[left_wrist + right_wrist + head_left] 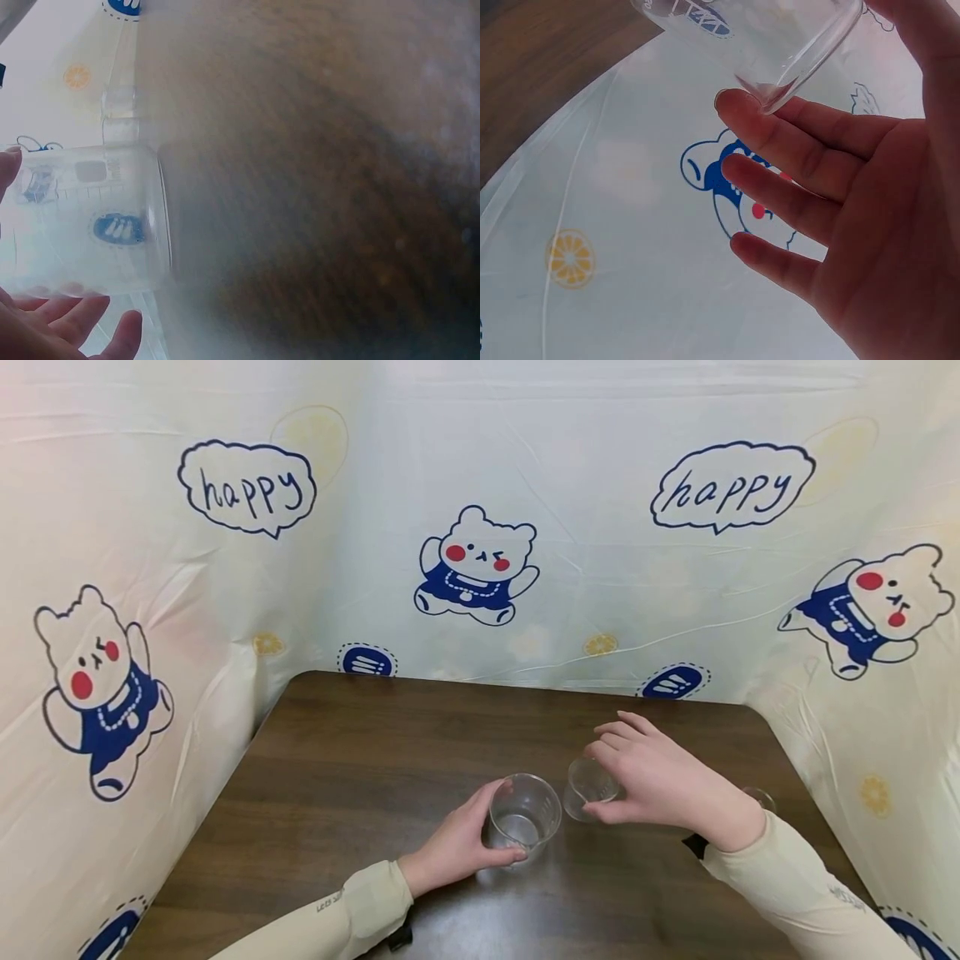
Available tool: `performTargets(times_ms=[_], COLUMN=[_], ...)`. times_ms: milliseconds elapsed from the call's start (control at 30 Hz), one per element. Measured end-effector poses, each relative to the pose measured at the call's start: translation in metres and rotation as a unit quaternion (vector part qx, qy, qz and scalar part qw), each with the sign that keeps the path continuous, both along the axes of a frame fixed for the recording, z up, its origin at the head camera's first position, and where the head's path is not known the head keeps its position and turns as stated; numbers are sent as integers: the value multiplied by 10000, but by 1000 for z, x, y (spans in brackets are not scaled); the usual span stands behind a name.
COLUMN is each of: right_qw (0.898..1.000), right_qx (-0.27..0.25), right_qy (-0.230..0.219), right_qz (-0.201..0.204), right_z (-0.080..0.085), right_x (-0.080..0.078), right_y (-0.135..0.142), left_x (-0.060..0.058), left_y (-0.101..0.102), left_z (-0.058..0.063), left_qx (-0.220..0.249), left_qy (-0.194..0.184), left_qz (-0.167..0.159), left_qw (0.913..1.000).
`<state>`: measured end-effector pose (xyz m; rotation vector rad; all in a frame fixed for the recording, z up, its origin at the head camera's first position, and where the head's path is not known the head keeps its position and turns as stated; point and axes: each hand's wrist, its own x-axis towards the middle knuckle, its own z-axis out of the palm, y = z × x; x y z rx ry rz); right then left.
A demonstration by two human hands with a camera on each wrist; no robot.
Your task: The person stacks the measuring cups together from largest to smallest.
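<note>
In the head view my left hand [465, 837] curls round a large clear glass beaker [525, 814], thumb on the near side and fingers on the far side. That beaker [90, 217] stands upright in the left wrist view, with scale marks on its wall; whether its base touches the table I cannot tell. To its right, my right hand [645, 768] pinches a smaller glass beaker [585, 789] at the rim between thumb and fingers. The smaller beaker [757, 45] appears tilted, and the other fingers [795, 199] of that hand extend away from it. No contents show in either beaker.
Another small glass vessel [759, 797] is partly hidden behind my right wrist. The dark wooden table [360, 735] is enclosed at the back and sides by a pale printed cloth [585, 460] with bears and lettering.
</note>
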<state>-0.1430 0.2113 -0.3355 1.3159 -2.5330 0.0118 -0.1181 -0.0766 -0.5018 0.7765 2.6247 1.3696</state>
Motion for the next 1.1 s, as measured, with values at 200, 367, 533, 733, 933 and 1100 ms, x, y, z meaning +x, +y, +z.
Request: performTargets(times_ms=[200, 367, 533, 733, 933, 1100], right_qw=[9999, 9999, 9999, 9997, 9992, 9988], right_qx=[-6, 8, 56, 54, 121, 231], right_qy=[93, 60, -51, -156, -260, -292], right_qz=[89, 114, 112, 185, 261, 321], right_z=[3, 6, 7, 6, 5, 3], right_x=[-1, -2, -4, -8, -12, -13], right_y=[-7, -12, -19, -27, -35, -41], left_x=[1, 0, 0, 0, 0, 0], left_y=[0, 0, 1, 1, 0, 0], left_z=[-1, -1, 0, 1, 4, 5], left_qx=[13, 12, -45, -87, -151, -226], left_qy=[-76, -126, -73, -65, -100, -104], left_qz=[-12, -11, 15, 14, -21, -25], left_qw=[10000, 9999, 10000, 9999, 9998, 9997])
